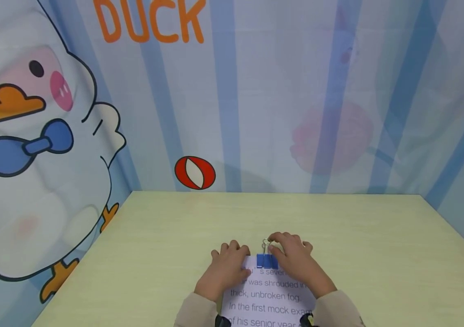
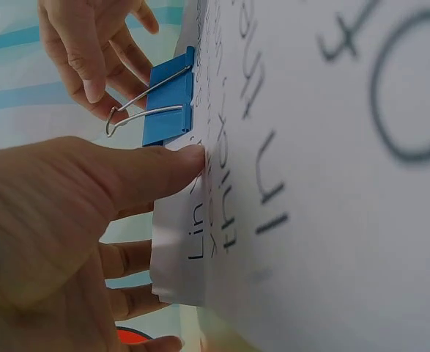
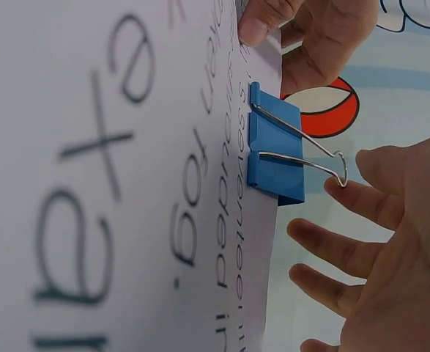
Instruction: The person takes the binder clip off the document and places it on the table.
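Observation:
A blue binder clip (image 1: 267, 261) sits on the top edge of a stack of printed paper (image 1: 265, 303), its wire handle (image 3: 302, 165) pointing away from the sheets. My left hand (image 1: 229, 269) grips the paper's upper left edge, thumb on the printed face and fingers behind. Beside the clip, my right hand (image 1: 294, 256) has its fingers spread and loosely bent. In the right wrist view, the index fingertip (image 3: 339, 189) is right at the end of the wire handle, while the thumb (image 3: 379, 167) stands a little apart from it.
The pale wooden table (image 1: 166, 231) spreads around the paper. Behind it hangs a striped blue and white curtain (image 1: 256, 100) with a printed duck (image 1: 32, 190) on the left and a red and white ball (image 1: 207, 171).

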`<state>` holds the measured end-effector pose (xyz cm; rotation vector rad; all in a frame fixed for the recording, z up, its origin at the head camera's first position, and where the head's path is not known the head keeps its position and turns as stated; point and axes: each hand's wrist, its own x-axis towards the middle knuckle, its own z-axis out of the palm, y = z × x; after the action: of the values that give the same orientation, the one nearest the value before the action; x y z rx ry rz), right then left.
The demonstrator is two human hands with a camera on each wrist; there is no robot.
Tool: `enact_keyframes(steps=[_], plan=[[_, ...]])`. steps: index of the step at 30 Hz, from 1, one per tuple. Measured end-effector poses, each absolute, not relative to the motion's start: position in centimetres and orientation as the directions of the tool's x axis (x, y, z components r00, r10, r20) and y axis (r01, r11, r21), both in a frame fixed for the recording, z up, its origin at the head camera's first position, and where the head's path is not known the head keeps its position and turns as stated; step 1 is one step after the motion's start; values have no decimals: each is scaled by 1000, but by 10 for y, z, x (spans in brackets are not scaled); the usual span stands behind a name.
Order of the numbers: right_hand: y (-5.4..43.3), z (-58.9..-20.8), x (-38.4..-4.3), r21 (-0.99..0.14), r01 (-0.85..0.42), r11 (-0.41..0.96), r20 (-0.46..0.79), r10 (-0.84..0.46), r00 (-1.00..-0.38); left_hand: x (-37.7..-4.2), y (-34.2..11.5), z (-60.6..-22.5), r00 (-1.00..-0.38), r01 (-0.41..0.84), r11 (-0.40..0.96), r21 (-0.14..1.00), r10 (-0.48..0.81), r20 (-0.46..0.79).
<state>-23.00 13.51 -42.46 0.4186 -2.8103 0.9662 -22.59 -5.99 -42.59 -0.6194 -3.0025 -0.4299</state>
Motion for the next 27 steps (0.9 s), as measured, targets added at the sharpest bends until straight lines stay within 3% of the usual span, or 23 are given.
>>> enact_keyframes(steps=[16, 27], plan=[[134, -422, -230, -593, -375, 713, 265, -267, -926, -227, -56, -427, -934, 357, 883, 305, 345, 93], [133, -420, -227, -680, -369, 634, 245, -278, -929, -226, -55, -428, -938, 345, 880, 326, 334, 90]])
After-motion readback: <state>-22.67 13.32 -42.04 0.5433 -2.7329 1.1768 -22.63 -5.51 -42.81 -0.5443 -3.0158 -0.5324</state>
